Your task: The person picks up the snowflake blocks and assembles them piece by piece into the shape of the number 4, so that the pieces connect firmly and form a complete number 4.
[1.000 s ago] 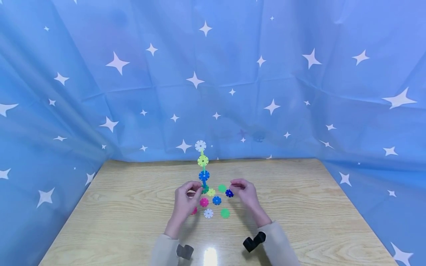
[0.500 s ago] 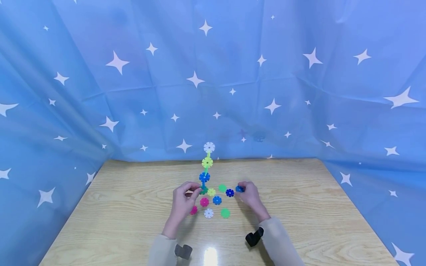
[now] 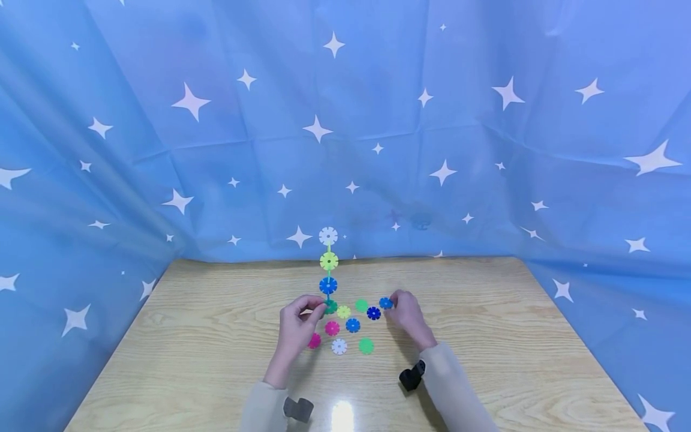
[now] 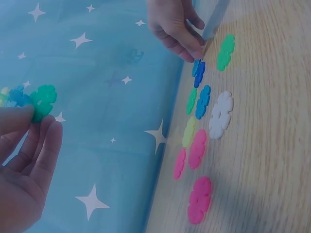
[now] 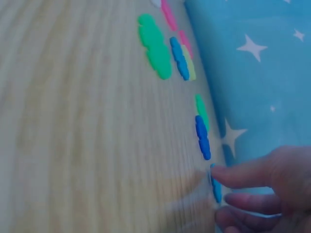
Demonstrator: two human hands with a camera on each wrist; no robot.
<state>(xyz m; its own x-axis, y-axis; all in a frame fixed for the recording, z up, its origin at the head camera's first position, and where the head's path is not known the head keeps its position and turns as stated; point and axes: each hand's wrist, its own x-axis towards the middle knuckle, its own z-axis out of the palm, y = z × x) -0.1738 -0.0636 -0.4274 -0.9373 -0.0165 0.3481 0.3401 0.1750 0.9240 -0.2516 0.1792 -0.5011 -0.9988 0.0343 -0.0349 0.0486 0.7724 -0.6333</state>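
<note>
My left hand pinches a green notched interlocking disc between thumb and fingers. From that disc a chain of linked discs rises, with a blue disc, a yellow disc and a white disc facing the head view. My right hand is low at the right of the loose discs. Its fingertips are right at the edge of a blue disc. In the right wrist view the thumb overlaps this disc, with a gap between thumb and fingers.
Several loose discs lie between my hands, among them dark blue, pale yellow, pink and white ones. They rest on a wooden table. A blue star-patterned curtain hangs behind it.
The blue disc, tilted in my right fingers half a second ago, now lies flatter at their tips. The chain swayed right and is now upright. My left hand keeps its pinch.
</note>
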